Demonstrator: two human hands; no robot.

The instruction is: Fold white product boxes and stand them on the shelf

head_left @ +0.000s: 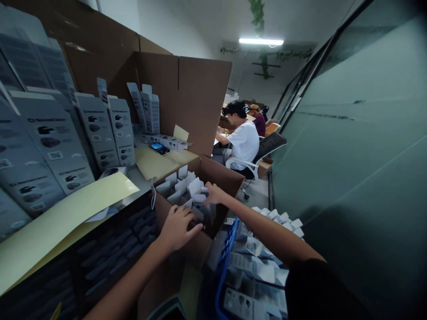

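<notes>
My left hand [178, 226] has loosely spread fingers; my right hand [215, 194] reaches the pale cartons [180, 186] between them, grip unclear. The brown box [225, 173] walls in the fingers; a blue basket [229, 238] crowds nearer, rightward. Carton bottoms are hidden; shadow blurs dark rows [123, 249] leftward.

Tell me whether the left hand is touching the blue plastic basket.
Apart. The head view shows a wall of the brown cardboard box between the left hand and the blue plastic basket.
</notes>
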